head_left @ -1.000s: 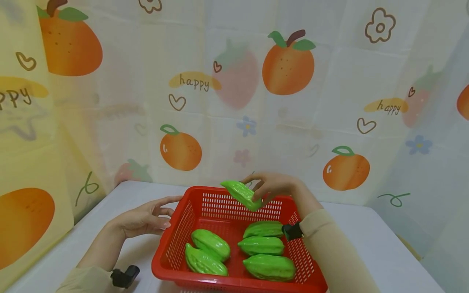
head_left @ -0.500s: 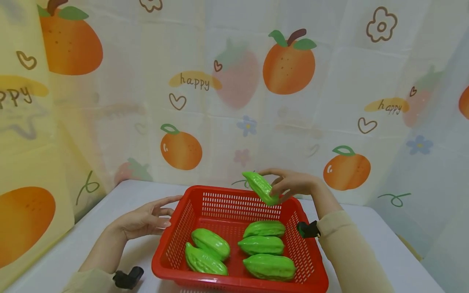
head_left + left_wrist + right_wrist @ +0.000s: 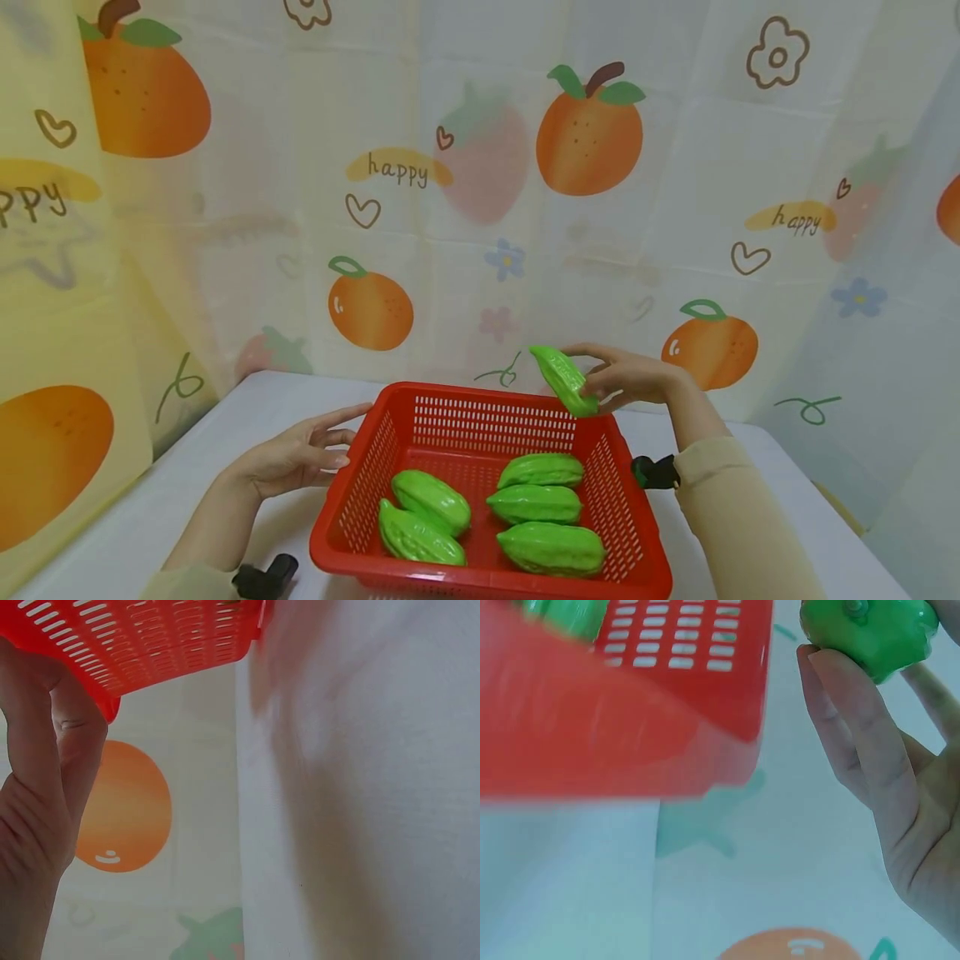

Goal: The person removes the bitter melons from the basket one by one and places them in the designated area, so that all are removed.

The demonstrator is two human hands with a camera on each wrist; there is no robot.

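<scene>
My right hand (image 3: pixel 636 377) holds a glossy green bitter melon (image 3: pixel 562 382) between thumb and fingers, above the far right corner of a red plastic basket (image 3: pixel 491 575). The right wrist view shows one end of this bitter melon (image 3: pixel 870 634) at the fingertips. Inside the basket lie two bitter melons (image 3: pixel 431 500) on the left and a row of three bitter melons (image 3: pixel 534 505) on the right. My left hand (image 3: pixel 296 454) is at the basket's left side, its fairly straight fingers touching the rim. In the left wrist view, the fingers (image 3: pixel 79 742) meet the red rim.
A white table (image 3: pixel 300 392) bears the basket. Behind it hangs a pale curtain (image 3: pixel 480 292) printed with oranges, strawberries and flowers, and a yellowish sheet (image 3: pixel 60 333) hangs at the left. Each sleeve has a black wrist device (image 3: pixel 266 577) at its cuff.
My right hand has carried the bitter melon to the right and slightly up, from over the basket's middle to its far right corner. The left hand, basket and other bitter melons look unmoved.
</scene>
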